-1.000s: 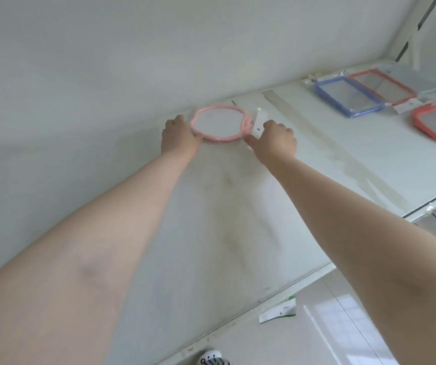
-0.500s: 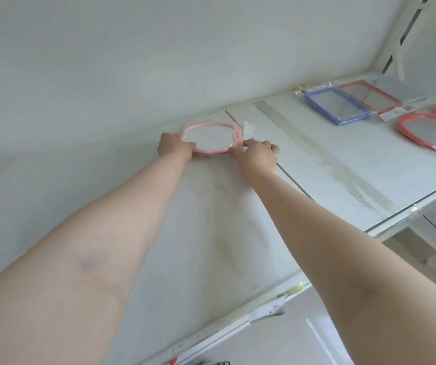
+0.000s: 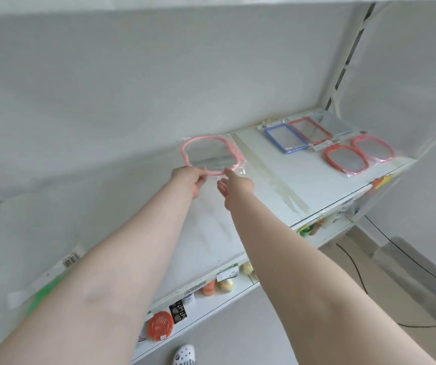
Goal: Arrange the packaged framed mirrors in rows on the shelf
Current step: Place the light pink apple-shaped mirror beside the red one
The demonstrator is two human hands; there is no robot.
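A pink round-framed mirror (image 3: 211, 155) in clear plastic lies flat on the white shelf (image 3: 303, 177), close to the back wall. My left hand (image 3: 190, 179) pinches its near rim. My right hand (image 3: 235, 184) is beside it with fingers apart, one fingertip touching the rim. Further right lie a blue rectangular mirror (image 3: 286, 138), a red rectangular mirror (image 3: 310, 130) and a grey packaged one (image 3: 335, 125). In front of those sit an orange-red rounded mirror (image 3: 345, 158) and a pink rounded mirror (image 3: 373, 148).
A green packaged item (image 3: 40, 293) with a barcode label (image 3: 70, 259) lies at the shelf's left, partly under my left arm. The lower shelf holds an orange round pack (image 3: 160, 325) and small bottles (image 3: 226, 283). Cables (image 3: 353, 262) run over the floor.
Both hands have drawn back from the mirror's sides to its near rim. The right hand has let go and opened. The view has pulled back, showing the lower shelf.
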